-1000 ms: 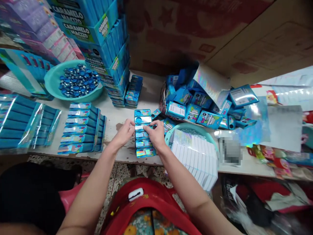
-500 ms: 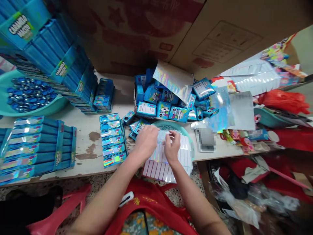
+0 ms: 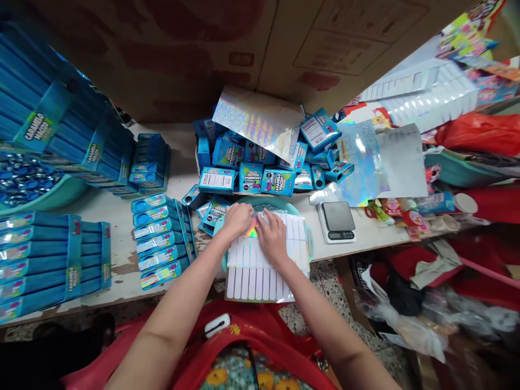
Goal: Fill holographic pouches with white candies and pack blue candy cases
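A sheet of stickers (image 3: 252,283) with rows of white strips and shiny, rainbow-tinted gaps lies over a teal basin (image 3: 292,207). My left hand (image 3: 239,219) is closed at the sheet's upper left part, fingers bent downward. Close beside it, my right hand (image 3: 273,235) has its fingers drawn together on the same sheet. A bright rainbow glint shows between the two hands. Whether a single sticker is lifted there cannot be made out. Behind the basin, small blue candy boxes (image 3: 278,183) are heaped under a shiny holographic sheet (image 3: 258,122).
Stacked blue boxes (image 3: 156,233) stand left of the basin, with more stacks (image 3: 36,265) farther left. A digital scale (image 3: 339,216) sits to the right, below loose shiny sheets (image 3: 361,162). A large cardboard box (image 3: 182,59) rises behind. The table's front edge is near me.
The camera view has turned, shifting the table things leftward. Both my hands, raised over the sheet before, are now lower and closer together on it. The scale shows more clearly.
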